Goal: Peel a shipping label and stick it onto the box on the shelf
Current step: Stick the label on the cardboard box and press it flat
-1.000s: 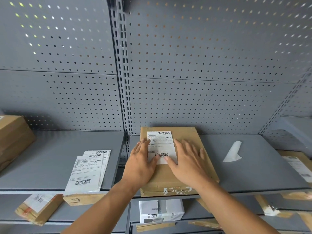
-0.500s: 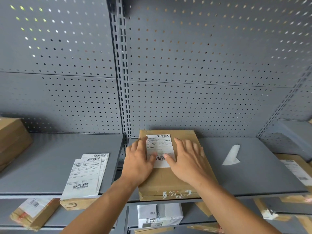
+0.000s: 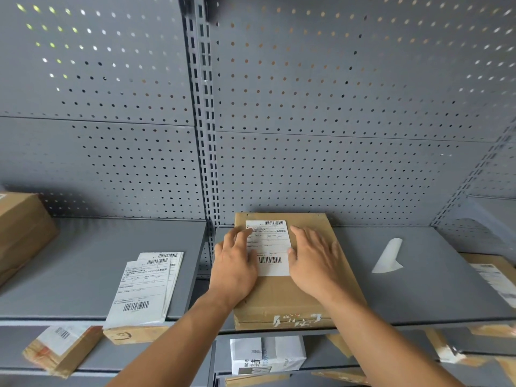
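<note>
Currently, item one: grey metal shelf (image 3: 418, 275), steel upright (image 3: 205, 163) dividing two bays, perforated grey back panels (image 3: 335, 107) behind, pinholes of light showing top left.

Item two: flat brown box (image 3: 293, 297) on the right bay, front edge at the shelf lip, torn white tape on its front face. White label (image 3: 269, 247) with two barcodes lies flat on the far half of its top.

Item three: my left hand (image 3: 234, 266), fingers spread, palm down on the box, fingertips over the label's left edge. My right hand (image 3: 315, 261), fingers spread, flat on the box, thumb touching the label's right edge. Neither grip pinches anything.

Item four: white backing strip (image 3: 389, 256), curled, on the bare shelf right of the box, well apart.

Item five: label sheets (image 3: 145, 286), stacked on the left bay, overhanging the front edge.

Item six: brown carton (image 3: 22, 230), far left.

Item seven: lower shelf (image 3: 167, 356), assorted parcels, one white (image 3: 266, 356) directly beneath the box.
</note>
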`<state>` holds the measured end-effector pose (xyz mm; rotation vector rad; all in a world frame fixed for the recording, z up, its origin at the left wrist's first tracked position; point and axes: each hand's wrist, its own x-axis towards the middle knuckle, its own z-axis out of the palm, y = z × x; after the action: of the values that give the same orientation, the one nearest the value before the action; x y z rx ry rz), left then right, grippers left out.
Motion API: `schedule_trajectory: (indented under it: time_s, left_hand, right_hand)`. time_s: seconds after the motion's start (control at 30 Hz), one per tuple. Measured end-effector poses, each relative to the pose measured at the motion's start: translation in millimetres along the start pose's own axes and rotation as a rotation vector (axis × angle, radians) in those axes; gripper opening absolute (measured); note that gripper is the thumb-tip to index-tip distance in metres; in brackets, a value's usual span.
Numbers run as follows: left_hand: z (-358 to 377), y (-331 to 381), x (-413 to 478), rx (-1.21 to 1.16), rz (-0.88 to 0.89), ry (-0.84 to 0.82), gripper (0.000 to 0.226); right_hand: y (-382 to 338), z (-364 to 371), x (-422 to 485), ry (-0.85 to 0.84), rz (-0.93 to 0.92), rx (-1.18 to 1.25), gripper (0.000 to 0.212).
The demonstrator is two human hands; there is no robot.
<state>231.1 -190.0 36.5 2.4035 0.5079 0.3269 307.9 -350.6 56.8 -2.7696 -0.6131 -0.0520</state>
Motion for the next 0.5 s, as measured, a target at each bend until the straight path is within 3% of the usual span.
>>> schedule_trajectory:
  time_s: [0.2, 0.33, 0.5]
  left_hand:
    - [0.1, 0.8, 3.5, 0.005, -0.02, 0.016, 0.047]
    - [-0.5, 4.0, 3.2, 0.047, -0.035, 0.005, 0.067]
    - [0.0, 1.1, 5.2, 0.002, -0.034, 0.002, 0.067]
  right_hand:
    - [-3.3, 2.0, -1.1, 0.032, 0.037, 0.016, 0.063]
    - [-6.5, 7.2, 0.0, 0.022, 0.018, -0.039, 0.081]
    - [-3.9, 8.0, 0.5, 0.01, 0.023, -0.027, 0.069]
